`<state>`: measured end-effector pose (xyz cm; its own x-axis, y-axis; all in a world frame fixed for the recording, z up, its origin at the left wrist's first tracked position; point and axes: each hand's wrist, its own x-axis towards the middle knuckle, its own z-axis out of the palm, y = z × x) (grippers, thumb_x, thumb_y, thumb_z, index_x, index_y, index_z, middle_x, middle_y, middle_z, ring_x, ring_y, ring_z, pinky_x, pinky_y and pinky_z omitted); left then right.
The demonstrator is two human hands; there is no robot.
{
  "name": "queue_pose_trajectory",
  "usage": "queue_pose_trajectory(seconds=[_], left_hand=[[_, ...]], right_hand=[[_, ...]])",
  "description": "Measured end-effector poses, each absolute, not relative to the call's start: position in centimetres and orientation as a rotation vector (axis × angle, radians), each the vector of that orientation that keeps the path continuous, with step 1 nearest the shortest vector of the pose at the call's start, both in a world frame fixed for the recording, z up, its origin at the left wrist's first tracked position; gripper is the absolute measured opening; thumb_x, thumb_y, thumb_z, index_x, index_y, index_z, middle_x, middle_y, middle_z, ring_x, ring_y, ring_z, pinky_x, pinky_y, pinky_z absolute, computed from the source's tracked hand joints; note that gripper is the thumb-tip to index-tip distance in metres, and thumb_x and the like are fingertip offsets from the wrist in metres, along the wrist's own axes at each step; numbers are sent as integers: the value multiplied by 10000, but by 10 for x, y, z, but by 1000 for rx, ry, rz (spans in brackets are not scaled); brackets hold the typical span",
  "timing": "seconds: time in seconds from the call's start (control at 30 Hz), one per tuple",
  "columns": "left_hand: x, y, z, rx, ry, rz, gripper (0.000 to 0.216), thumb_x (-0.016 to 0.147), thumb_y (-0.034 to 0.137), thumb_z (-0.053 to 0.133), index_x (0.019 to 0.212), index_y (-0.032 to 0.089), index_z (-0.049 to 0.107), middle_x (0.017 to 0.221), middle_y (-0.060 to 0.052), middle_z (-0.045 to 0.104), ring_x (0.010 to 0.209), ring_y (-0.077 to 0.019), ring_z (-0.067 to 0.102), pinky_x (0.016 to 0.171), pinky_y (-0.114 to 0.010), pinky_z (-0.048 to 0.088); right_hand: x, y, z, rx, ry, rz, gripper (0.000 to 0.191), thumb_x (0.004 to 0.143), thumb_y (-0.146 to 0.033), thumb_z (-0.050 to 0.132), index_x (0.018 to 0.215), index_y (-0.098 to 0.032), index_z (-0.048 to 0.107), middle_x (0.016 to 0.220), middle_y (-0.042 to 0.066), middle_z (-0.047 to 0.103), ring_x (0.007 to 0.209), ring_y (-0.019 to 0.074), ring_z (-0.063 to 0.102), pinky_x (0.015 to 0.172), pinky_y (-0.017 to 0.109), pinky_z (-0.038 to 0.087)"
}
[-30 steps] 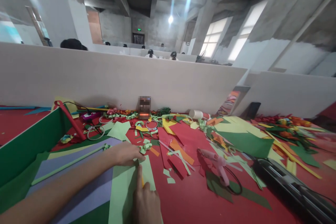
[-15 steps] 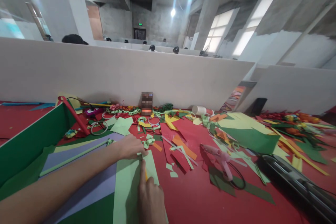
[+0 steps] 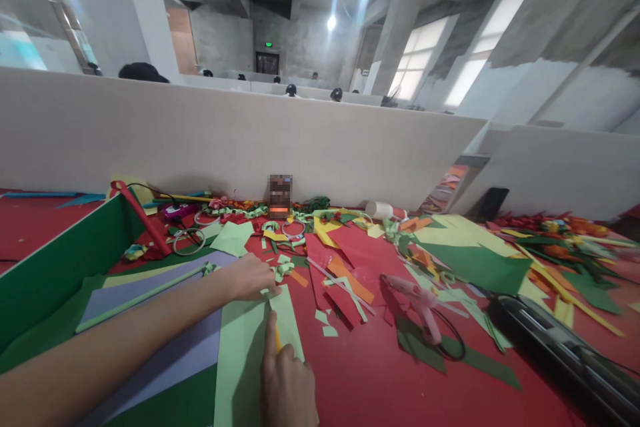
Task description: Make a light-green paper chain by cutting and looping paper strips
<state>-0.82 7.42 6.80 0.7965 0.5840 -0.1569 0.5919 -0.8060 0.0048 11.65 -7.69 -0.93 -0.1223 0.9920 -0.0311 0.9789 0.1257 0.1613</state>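
A sheet of light green paper (image 3: pixel 240 347) lies lengthwise in front of me. My left hand (image 3: pixel 251 277) presses on its far end, with the fingers bent down and their tips partly hidden. In my right hand (image 3: pixel 289 383) is a slim yellow craft knife (image 3: pixel 278 337), mostly covered by the fingers. The index finger stretches along it, and its thin tip touches the sheet just on the near side of my left hand. Under and left of the sheet are purple paper (image 3: pixel 195 360) and dark green paper (image 3: pixel 175 407). A rolled green paper stick (image 3: pixel 145 298) rests on the purple paper.
A pink glue gun (image 3: pixel 417 303) with a black cable lies to the right, near a long black device (image 3: pixel 560 353). Paper scraps (image 3: pixel 327 323) litter the red table. A green panel (image 3: pixel 65 240) stands at left. A white partition (image 3: pixel 240 140) runs behind.
My right hand has drawn the knife a little toward me along the sheet. My left hand stays in place on the paper.
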Motion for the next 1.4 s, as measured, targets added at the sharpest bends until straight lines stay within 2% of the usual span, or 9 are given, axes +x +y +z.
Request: queue_pose_trajectory(seconds=[0.17,0.33,0.5,0.6,0.93,1.07,1.23,1.4], left_hand=[[-9,75,67,2922,975,-213,131,891,244,659,960,314,745,775,-24,751,760,-211,704,638,-249,468],[-7,74,69,2944,988,-287,127,885,251,663,956,304,755,762,-37,757,708,-223,702,597,-260,455],[-6,73,73,2962,974,-382,243,786,260,784,1017,329,750,810,-25,772,743,-243,714,582,-261,443],[-4,72,76,2966,981,-411,238,785,263,791,1012,323,749,837,-31,774,777,-249,718,590,-262,441],[-3,69,77,2958,1022,-408,251,792,254,776,1033,319,741,890,-42,780,810,-255,723,627,-276,465],[-5,70,75,2950,1024,-366,221,795,254,768,1003,323,741,836,-31,766,767,-248,716,621,-277,458],[-5,70,74,2943,1035,-368,233,802,246,754,1022,323,745,846,-40,765,779,-257,717,635,-288,462],[-3,69,74,2936,1043,-439,265,814,253,741,1067,332,749,870,-48,777,795,-257,717,643,-291,464]], right_hand=[[116,-81,-17,1999,2221,170,783,838,71,502,1548,-248,418,755,103,691,617,239,724,591,329,577],[119,-82,-15,1980,2206,146,774,843,66,505,1542,-259,429,745,101,692,622,242,728,569,314,571],[129,-89,-10,1987,2359,182,838,824,92,477,1575,-260,357,719,72,687,568,214,714,526,269,546],[133,-93,-8,1988,2428,161,869,821,101,473,1593,-263,309,697,53,682,546,199,712,510,240,533],[140,-98,-5,1954,2340,186,860,780,106,498,1541,-287,426,672,56,713,524,217,730,484,231,554],[142,-102,-9,1964,2336,171,828,793,85,505,1527,-293,452,680,69,724,528,228,739,482,234,560],[148,-108,-9,1982,2401,101,886,811,80,499,1583,-317,323,657,47,712,495,211,725,462,212,534],[154,-114,-7,2029,2468,65,848,867,2,503,1610,-308,235,645,43,694,484,211,714,452,221,523]])
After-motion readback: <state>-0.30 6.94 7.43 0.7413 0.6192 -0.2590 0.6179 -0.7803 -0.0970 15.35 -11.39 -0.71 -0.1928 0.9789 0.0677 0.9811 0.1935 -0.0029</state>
